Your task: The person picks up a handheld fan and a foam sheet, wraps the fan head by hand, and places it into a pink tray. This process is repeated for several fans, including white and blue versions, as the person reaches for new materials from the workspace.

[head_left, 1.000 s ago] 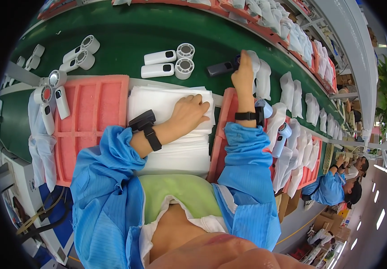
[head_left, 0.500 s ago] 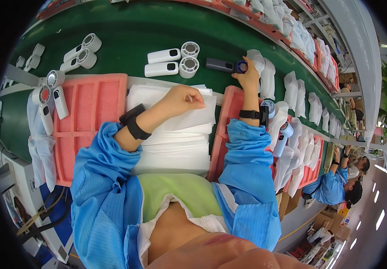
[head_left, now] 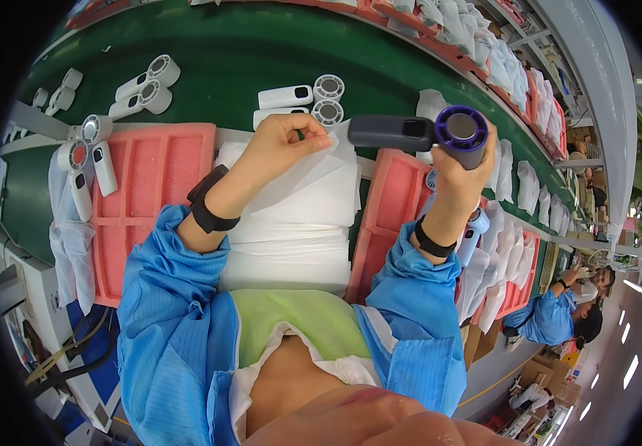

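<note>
Overhead, I see the right hand [head_left: 461, 167] wrapped around a dark grey handheld fan [head_left: 419, 132], lifted clear of the bench [head_left: 232, 52]. Its long axis runs nearly level across the view: round purple-rimmed head at the right, by the fingers, and the handle pointing left toward the other hand. The open ring of the head faces up at the camera.

Left hand [head_left: 280, 145] is pinched closed on the top corner of a thin white bag [head_left: 313, 167], thumb and forefinger together, peeling it up from the stack of white bags [head_left: 299, 230] lying between two pink foam trays. Fan handle tip sits just beside that raised corner; I cannot tell if they touch.

White fans [head_left: 295, 97] lie in pairs on the green belt beyond. Left pink tray [head_left: 150, 193] carries two white fans at its edge. Right pink tray [head_left: 384, 215] lies under the right forearm. A co-worker in blue [head_left: 551, 316] is at the far right.
</note>
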